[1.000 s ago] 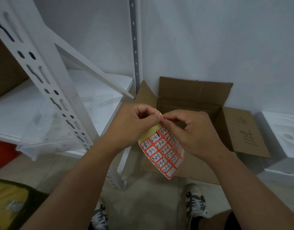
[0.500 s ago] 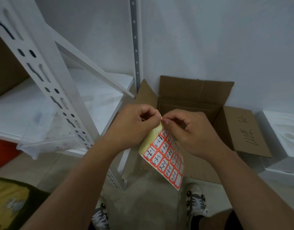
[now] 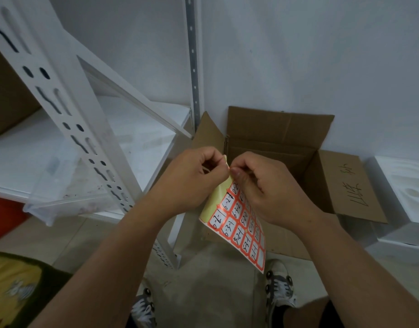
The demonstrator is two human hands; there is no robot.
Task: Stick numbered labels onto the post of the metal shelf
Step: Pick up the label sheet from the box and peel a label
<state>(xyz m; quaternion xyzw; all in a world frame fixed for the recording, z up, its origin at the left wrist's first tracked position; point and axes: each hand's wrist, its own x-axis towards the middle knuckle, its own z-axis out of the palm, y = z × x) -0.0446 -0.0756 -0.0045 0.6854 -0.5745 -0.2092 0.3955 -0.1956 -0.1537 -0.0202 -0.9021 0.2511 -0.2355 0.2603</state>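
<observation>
While the left hand (image 3: 187, 178) pinches the top corner of the sticker sheet (image 3: 239, 223) to keep it from swinging, the right hand (image 3: 262, 185) nips that corner too, likely to peel one sticker. Just left stands the shelf post (image 3: 69, 110), bare.

The label sheet (image 3: 236, 221) is a yellow-backed page carrying a grid of white, red-bordered labels handwritten with codes such as 6-2-1, 6-3-1 and 5-2-1; it hangs tilted, top edge uppermost and lower corner pointing down to the right, just right of the shelf post (image 3: 69, 119). Its upper left corner shows bare yellow backing, and its top edge lies level with the lower part of the post. The shelf post is a white metal upright, perforated with round holes and elongated slots, running diagonally from upper left down to the floor beside the sheet.
</observation>
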